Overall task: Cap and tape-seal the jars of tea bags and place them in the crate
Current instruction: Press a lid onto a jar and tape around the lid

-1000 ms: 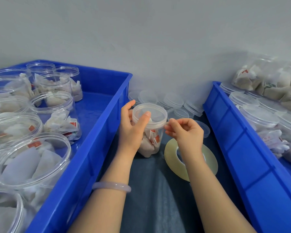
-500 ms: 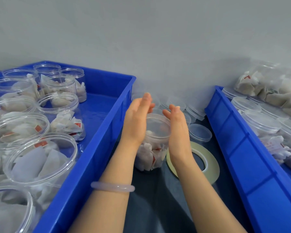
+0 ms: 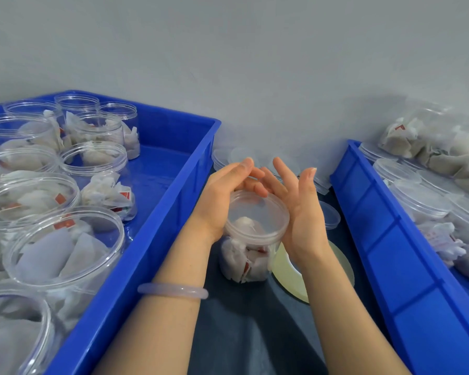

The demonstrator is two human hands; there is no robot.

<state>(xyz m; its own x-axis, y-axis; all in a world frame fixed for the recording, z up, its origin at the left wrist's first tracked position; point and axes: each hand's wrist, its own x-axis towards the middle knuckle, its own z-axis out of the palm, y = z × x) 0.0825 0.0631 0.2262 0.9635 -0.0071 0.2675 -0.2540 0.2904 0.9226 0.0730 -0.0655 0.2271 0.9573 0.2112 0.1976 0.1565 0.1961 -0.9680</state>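
Both hands have slid down the jar since 0.5 s ago, so their palms now press its capped top from 2 sides and the fingertips meet behind it.

At the left edge of the bench sits a blue crate full of open jars of tea bags, none with a lid. Just right of its wall, the left hand cups the jar's left side, fingers curved and lightly spread, gripping it; a pale bangle rings that wrist. The jar stands upright on the dark cloth between the 2 crates, a clear lid on top and tea bags with red tags visible through its wall. The right hand presses the jar's right side with a flat palm, fingers straight and splayed upward, thumb raised. A tape roll lies flat on the cloth, touching the jar's right base and partly hidden by the right wrist. Loose lids lie near the wall behind the hands. At the right edge, a second crate holds capped jars, with more lying on their sides at the back.
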